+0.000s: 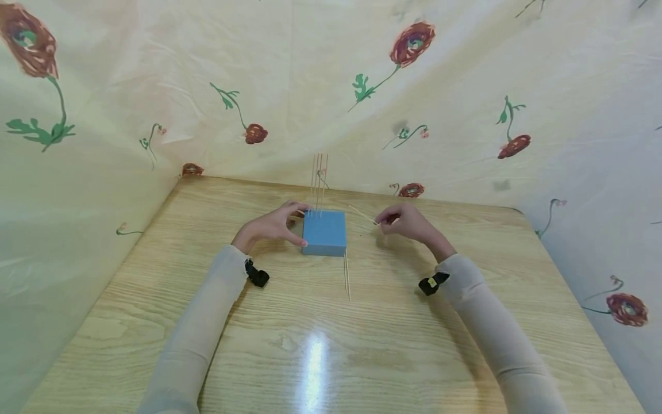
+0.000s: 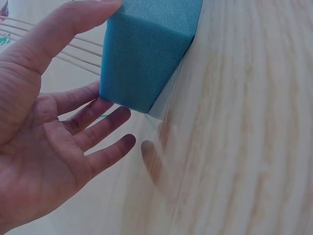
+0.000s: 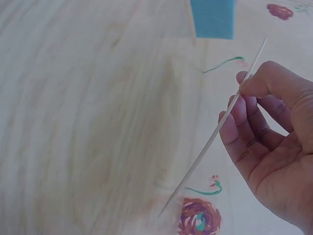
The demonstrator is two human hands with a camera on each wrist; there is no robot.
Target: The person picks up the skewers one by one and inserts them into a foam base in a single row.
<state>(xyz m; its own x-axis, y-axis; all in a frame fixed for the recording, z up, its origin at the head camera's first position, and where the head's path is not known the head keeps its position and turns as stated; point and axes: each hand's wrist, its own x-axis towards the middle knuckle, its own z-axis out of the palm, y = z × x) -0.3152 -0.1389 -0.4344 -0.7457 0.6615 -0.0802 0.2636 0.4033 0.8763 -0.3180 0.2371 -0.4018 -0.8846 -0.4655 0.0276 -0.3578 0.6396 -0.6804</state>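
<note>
A blue foam block (image 1: 324, 230) lies flat on the table, with several thin wooden skewers (image 1: 318, 184) standing upright in a row along its back left edge. At its left side my left hand (image 1: 274, 225) holds the block, thumb at the front corner and fingers toward the back. In the left wrist view, the thumb and index finger touch the foam block (image 2: 146, 58) while the other fingers spread below. To the right, apart from the block, my right hand (image 1: 411, 223) pinches a single skewer (image 3: 208, 142) between thumb and fingertips, slanting.
Loose skewers (image 1: 347, 279) lie on the wooden table (image 1: 289, 345) by the block's front right corner. A flower-patterned cloth (image 1: 310, 86) hangs behind and at both sides of the table. Each wrist bears a black strapped device, one being the right wrist device (image 1: 433, 283).
</note>
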